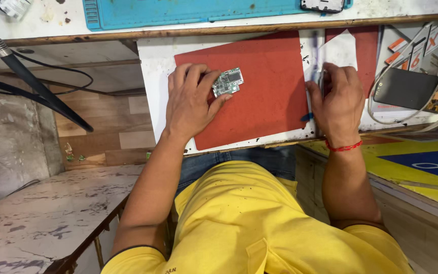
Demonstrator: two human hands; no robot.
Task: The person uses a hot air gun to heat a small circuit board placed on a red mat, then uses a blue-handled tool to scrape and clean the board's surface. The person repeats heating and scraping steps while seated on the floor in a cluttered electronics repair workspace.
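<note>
A small green circuit board [228, 82] lies on a red mat [269, 96] on a pulled-out white drawer shelf [150, 76]. My left hand [191, 104] rests on the mat with its thumb and fingers gripping the board's left edge. My right hand [336, 104] is at the mat's right edge, fingers curled around a thin metallic tool [322, 81] beside a blue pen-like stick [313, 61]. A red thread band circles my right wrist.
A teal work mat [188, 12] with a dark phone part [323, 5] lies on the upper bench. A dark phone [406, 89] and white cables [381, 109] sit right. A black flexible arm [31, 81] crosses the left. A marble-pattern floor shows below.
</note>
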